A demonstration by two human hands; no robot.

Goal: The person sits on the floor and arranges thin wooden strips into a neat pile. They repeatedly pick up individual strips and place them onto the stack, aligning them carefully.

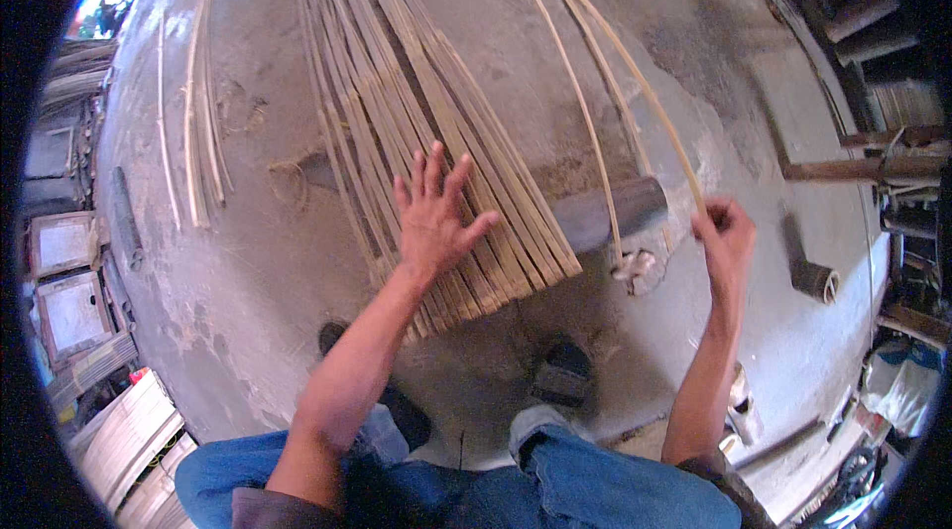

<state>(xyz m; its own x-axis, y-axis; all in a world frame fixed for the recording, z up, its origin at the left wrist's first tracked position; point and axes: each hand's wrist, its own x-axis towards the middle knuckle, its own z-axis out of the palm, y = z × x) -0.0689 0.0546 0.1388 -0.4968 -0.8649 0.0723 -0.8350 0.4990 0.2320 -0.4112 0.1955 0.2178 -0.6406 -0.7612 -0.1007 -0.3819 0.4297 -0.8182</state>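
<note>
Long narrow bamboo strips (501, 251) lie side by side in front of me, their near ends roughly lined up and their far ends running out at the top. My left hand (434, 222) is over the middle of them with its fingers spread; whether it presses on them I cannot tell. To the right, my right hand (726, 232) pinches the near end of a single pale bamboo strip (645, 83), which arcs away to the top. Two more loose strips (570, 63) lie between this one and the row. A dark log (615, 212) passes beneath the row's right side.
A small pale heap (640, 271) sits by the log's end. Several thin strips (198, 132) lie at the left on the concrete floor (268, 281). A short bamboo tube (816, 281) rests at the right, near a wooden frame (863, 170). Framed panels (74, 316) line the left side.
</note>
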